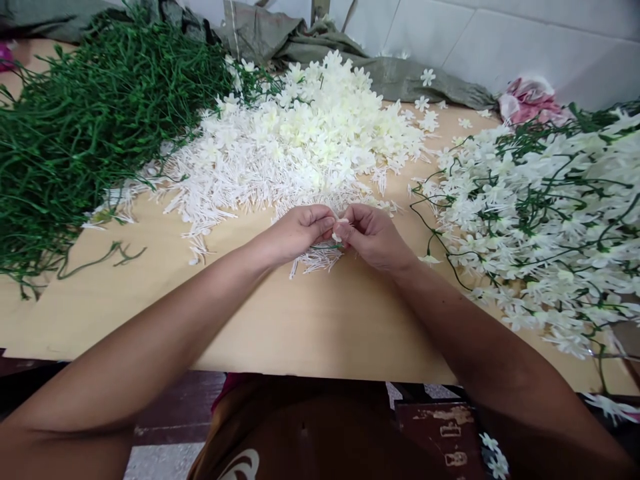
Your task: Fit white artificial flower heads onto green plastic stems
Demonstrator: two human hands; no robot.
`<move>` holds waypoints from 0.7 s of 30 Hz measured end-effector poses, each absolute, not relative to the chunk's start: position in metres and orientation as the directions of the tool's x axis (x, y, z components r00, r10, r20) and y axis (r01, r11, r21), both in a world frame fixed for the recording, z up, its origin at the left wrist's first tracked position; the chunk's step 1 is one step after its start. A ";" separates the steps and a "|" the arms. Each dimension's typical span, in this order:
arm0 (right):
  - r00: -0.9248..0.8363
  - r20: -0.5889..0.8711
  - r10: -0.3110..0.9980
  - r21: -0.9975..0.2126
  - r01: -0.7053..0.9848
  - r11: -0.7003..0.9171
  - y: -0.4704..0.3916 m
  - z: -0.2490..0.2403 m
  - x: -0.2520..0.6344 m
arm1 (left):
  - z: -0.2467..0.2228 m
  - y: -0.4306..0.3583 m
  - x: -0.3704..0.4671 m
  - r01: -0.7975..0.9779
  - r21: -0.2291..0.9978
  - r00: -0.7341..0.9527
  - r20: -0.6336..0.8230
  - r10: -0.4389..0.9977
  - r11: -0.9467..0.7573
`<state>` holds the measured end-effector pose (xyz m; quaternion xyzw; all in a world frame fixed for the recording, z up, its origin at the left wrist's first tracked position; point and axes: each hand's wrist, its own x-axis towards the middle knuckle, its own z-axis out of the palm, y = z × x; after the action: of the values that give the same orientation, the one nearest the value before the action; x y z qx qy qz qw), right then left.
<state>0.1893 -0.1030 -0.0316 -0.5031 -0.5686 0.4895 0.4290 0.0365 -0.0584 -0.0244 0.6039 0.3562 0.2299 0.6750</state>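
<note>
In front of me, just above the table, my left hand (306, 230) and my right hand (373, 233) meet fingertip to fingertip. Both are closed in a pinch on a small white artificial flower (337, 236), which is mostly covered by the fingers. A short bit of green stem (327, 247) shows just under the fingertips; I cannot tell which hand has it. White stamen pieces (316, 260) lie on the table beneath the hands. Beyond them spreads a heap of white stamens (230, 170), with loose white flower heads (325, 113) piled behind.
A large heap of green plastic stems (100, 127) covers the left, with a few loose stems (107, 259) nearer me. White flowers on green stems (545, 220) are heaped at the right. Grey cloth (425, 83) and a pink-white bag (533, 101) lie along the tiled wall.
</note>
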 end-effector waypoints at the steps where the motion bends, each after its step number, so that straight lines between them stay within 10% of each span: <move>1: -0.127 -0.002 0.992 -0.985 0.171 0.020 -0.104 -0.031 0.188 | -0.024 -0.058 0.036 0.115 0.979 0.647 -0.201 0.735 0.167; 21: -0.155 0.000 0.988 -0.998 0.060 0.009 -0.097 -0.030 0.197 | -0.011 -0.059 0.033 0.196 0.977 0.696 -0.200 0.690 0.086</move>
<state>0.1972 -0.0974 -0.0305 -0.4734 -0.5534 0.5209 0.4454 0.0325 -0.0593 -0.0114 0.6489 0.3413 0.1891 0.6532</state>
